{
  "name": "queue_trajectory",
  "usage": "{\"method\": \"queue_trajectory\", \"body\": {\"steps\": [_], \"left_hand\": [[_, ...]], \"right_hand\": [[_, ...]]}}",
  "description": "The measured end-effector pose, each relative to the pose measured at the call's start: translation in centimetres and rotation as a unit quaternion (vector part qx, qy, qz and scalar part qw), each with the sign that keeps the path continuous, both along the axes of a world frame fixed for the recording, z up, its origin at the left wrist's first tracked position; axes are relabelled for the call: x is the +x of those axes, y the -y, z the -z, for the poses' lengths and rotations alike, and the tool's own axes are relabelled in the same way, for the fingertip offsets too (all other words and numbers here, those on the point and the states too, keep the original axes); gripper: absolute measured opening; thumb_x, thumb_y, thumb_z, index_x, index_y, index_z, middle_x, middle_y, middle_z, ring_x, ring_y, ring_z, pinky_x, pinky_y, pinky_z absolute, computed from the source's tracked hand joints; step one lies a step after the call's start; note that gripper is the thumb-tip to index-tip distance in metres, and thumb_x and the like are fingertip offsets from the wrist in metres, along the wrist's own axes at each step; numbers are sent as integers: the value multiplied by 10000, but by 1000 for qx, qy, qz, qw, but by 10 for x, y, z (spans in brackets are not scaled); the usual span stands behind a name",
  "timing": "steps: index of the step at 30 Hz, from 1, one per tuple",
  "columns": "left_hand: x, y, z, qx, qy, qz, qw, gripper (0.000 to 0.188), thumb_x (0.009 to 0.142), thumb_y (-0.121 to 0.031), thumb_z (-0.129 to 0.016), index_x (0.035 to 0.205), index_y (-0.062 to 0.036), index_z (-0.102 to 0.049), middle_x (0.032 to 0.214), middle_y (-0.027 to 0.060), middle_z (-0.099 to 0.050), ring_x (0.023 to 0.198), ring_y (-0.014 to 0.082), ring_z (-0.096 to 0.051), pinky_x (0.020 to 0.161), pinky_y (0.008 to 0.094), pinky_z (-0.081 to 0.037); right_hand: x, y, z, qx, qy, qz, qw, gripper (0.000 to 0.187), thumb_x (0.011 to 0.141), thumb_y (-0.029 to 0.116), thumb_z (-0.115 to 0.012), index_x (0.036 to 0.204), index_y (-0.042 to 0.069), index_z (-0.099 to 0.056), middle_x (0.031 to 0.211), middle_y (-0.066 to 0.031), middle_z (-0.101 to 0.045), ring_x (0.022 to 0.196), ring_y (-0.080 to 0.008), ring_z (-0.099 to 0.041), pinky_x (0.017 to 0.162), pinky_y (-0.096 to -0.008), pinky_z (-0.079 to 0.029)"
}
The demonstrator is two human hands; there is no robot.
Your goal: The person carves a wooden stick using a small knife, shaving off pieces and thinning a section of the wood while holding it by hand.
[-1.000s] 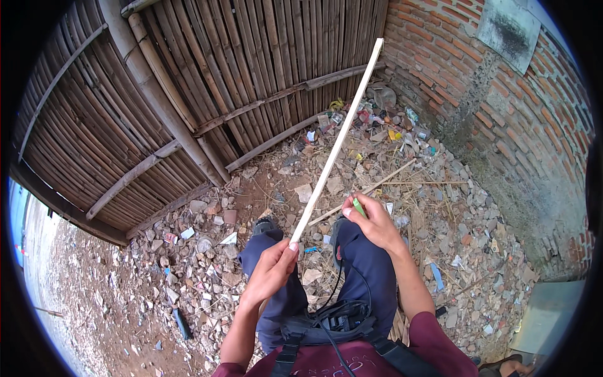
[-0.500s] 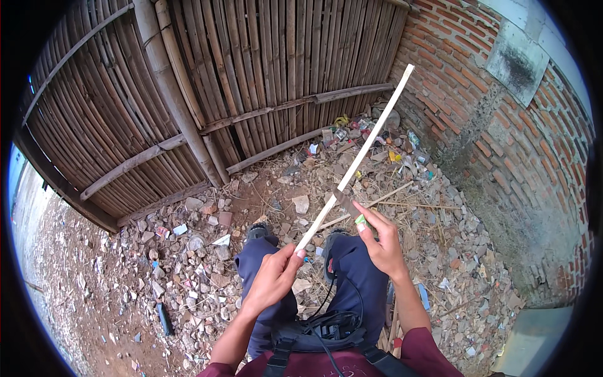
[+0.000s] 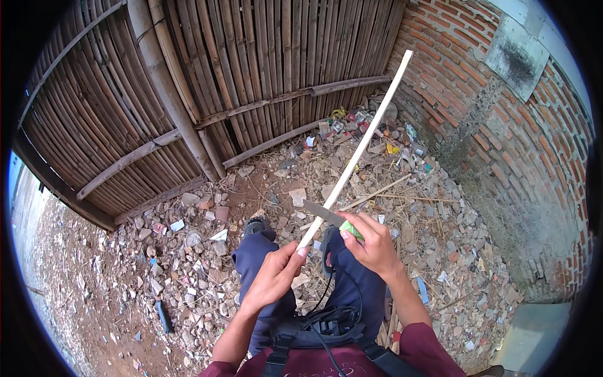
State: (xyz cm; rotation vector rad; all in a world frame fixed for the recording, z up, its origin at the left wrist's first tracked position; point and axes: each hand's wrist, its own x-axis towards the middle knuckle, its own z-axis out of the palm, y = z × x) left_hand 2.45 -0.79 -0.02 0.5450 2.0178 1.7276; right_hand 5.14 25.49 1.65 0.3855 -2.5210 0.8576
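Observation:
My left hand (image 3: 274,274) is closed around the near end of a long pale wooden strip (image 3: 361,149), which slants up and away to the right. In my right hand (image 3: 372,246) is a knife with a green handle (image 3: 352,230). Its dark grey blade (image 3: 323,212) lies across the strip a little beyond my left hand, with the tip pointing left. The fingers of my right hand are wrapped round the handle and hide part of it.
Stones and litter cover the ground (image 3: 207,276) round my feet. A bamboo fence (image 3: 270,63) stands ahead and to the left, meeting a brick wall (image 3: 477,107) on the right. A thin stick (image 3: 377,193) lies on the rubble. A dark elongated object (image 3: 164,316) lies at the left.
The knife has moved down the strip toward my left hand, its blade now reaching further across to the left. My left hand has barely moved; the strip's far end is slightly higher.

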Motion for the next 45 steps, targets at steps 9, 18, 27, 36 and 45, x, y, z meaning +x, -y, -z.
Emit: {"method": "queue_trajectory", "body": {"steps": [9,18,27,36,45], "left_hand": [[0,3,5,26,73,9,997,406,1178,-309,-496,889,-25,-521,687,-24,-451,654,82,-391,577,318,-350],[6,-3,-1,-11,6,-1,1000,407,1173,-299,-508,880,-17,-537,646,13,-466,618,106,-413,566,350,-372],[8,-8,-2,-21,-32,-19,999,390,1166,-281,-519,887,-9,-544,630,48,-490,600,130,-432,564,373,-380],[10,-11,-8,-55,-50,-33,997,381,1166,-285,-525,939,20,-543,640,86,-474,614,152,-393,567,396,-362],[13,-14,-7,-78,-49,-34,995,374,1167,-285,-523,964,27,-561,632,98,-445,610,174,-360,565,405,-351]], "right_hand": [[1,-3,-1,32,-7,-4,999,317,1033,260,-711,1246,26,-710,995,-135,-717,782,-338,-738,660,-444,-590],[1,-9,3,66,8,4,998,324,1076,351,-630,1059,29,-600,881,-143,-690,725,-373,-732,598,-466,-564],[0,-2,0,49,-12,-24,998,335,1052,338,-638,951,29,-557,782,-149,-641,655,-383,-689,569,-475,-519],[0,2,5,65,-43,3,997,352,1051,360,-649,931,41,-561,747,-126,-630,643,-360,-693,549,-459,-517],[-3,-6,2,107,-68,35,991,299,1064,336,-632,996,46,-599,786,-125,-671,659,-335,-713,560,-445,-535]]}}
